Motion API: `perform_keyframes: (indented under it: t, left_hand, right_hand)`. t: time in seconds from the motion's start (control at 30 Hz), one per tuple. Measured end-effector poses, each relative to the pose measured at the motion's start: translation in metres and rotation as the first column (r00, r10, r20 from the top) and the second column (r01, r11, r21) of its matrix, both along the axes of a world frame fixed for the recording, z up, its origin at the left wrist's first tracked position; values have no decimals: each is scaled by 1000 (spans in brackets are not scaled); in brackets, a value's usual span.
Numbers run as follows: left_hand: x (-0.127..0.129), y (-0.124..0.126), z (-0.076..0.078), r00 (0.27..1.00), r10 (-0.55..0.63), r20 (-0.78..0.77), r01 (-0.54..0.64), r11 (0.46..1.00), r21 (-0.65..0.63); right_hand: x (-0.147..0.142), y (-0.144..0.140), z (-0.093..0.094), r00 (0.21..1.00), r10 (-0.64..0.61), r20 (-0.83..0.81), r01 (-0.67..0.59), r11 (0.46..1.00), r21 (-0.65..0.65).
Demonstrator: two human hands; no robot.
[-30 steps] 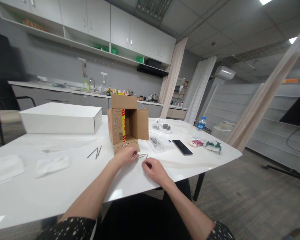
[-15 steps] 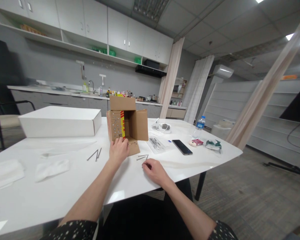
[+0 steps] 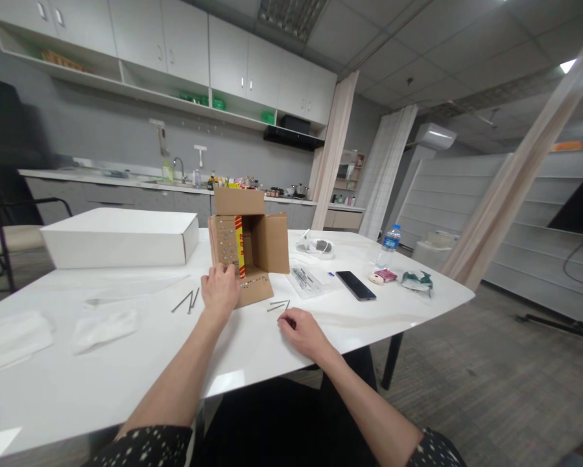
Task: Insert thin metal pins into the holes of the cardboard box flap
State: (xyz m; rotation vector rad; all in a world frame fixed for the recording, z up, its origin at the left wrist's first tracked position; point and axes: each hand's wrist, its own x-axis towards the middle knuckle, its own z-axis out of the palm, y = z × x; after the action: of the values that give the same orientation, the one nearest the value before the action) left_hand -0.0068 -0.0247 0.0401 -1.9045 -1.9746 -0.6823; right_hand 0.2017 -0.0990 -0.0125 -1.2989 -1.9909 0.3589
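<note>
**Hands at the cardboard box**

On the white table [image 3: 281, 353], a small cardboard box [image 3: 252, 243] stands with its flaps spread, the opening turned toward the person. The left hand [image 3: 220, 290] rests against the box's front left corner, fingers laid on the left flap and the lower flap; whether they grip the card or only press on it is hard to tell from this angle. The right hand [image 3: 303, 331] lies on the tabletop well in front of the box, fingers curled loosely inward, just beside a few loose nails [image 3: 277, 305]. More nails [image 3: 187, 301] lie to the left of the left hand. A white carton [image 3: 118, 237] sits behind, and a phone [image 3: 355, 285] and a water bottle [image 3: 390, 245] lie off to the right.
</note>
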Motion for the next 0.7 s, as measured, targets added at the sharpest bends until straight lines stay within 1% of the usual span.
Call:
perform_keyframes:
  t: [0.13, 0.23, 0.4, 0.7]
  left_hand:
    - [-1, -1, 2, 999, 40, 28, -41, 998, 45]
    - [-3, -1, 3, 999, 40, 29, -40, 999, 10]
    - [-4, 0, 3, 1000, -12, 15, 13, 998, -57]
    - [6, 1, -4, 995, -81, -61, 75, 992, -102]
  right_hand:
    - [1, 1, -2, 1000, 4, 0, -4, 1000, 5]
    - [1, 1, -1, 1000, -2, 3, 2, 1000, 1]
    - [0, -2, 3, 1000, -5, 4, 5, 1000, -10]
    - [0, 0, 2, 1000, 1, 11, -1, 1000, -3]
